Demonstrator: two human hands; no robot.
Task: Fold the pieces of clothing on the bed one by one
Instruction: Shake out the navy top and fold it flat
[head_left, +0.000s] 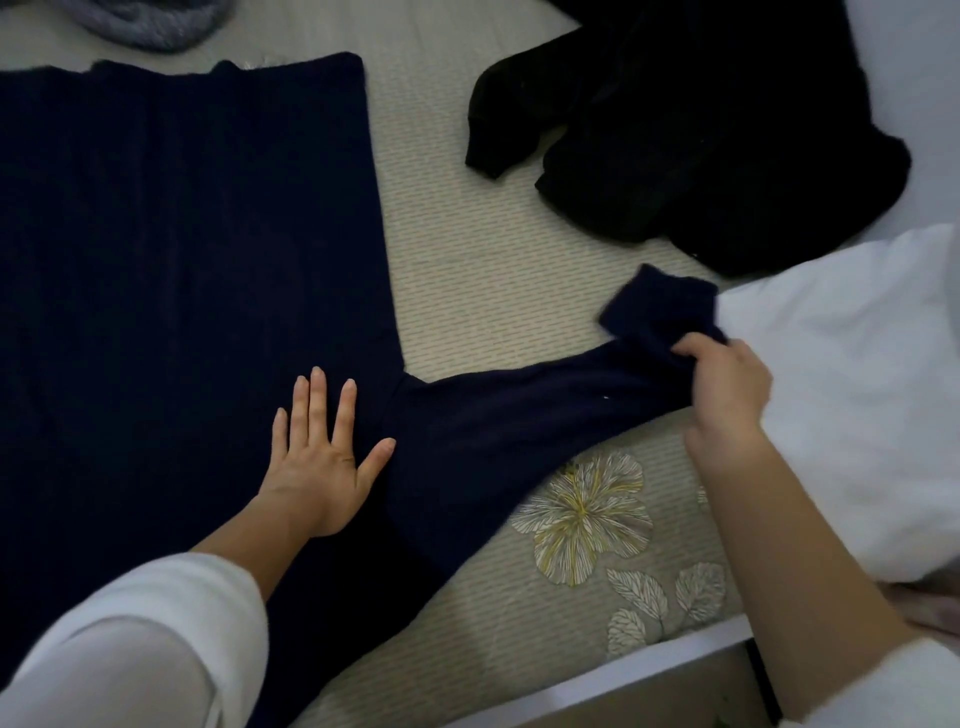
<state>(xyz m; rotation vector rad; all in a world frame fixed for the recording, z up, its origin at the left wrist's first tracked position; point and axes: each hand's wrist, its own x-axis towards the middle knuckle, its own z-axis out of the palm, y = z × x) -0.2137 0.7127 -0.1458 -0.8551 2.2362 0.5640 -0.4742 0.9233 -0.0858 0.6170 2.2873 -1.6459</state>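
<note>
Bed (493, 260), patterned cover: navy sweater (182, 234) is spread flat at left. Left grip (322, 452) is pressed flat on it, fingers straight, by the armpit. Sleeve cuff (660, 312) is clenched in right grip (727, 384). Sleeve is best pulled taut, then laid square across the body, shoulder pinned.

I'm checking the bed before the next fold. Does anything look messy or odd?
The black garment lies crumpled at the far right, not yet folded. The navy sweater sleeve, gripped by the right hand, bears a small white speck. Nothing else stands out.
</note>
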